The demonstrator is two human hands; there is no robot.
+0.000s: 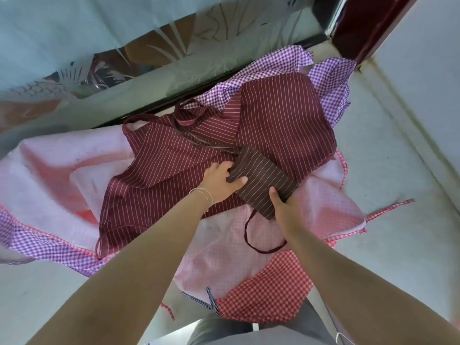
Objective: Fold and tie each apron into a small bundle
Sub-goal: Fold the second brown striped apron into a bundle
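A dark brown striped apron (263, 175) is folded into a narrow oblong and lies slantwise on the pile. My left hand (219, 179) grips its upper left end, thumb on top and fingers curled under the edge. My right hand (283, 207) holds its lower right end, thumb on the cloth. A dark maroon tie strap (258, 247) from it loops down over the pink cloth. Under the bundle a maroon striped apron (174, 175) lies spread out, and a second maroon striped piece (281, 120) lies behind it.
Pale pink cloth (62, 170), purple checked aprons (331, 80) and a red checked apron (263, 292) lie spread on the grey floor (398, 195). A frosted glass door (99, 58) runs along the back. A dark red door frame (361, 28) stands at the upper right.
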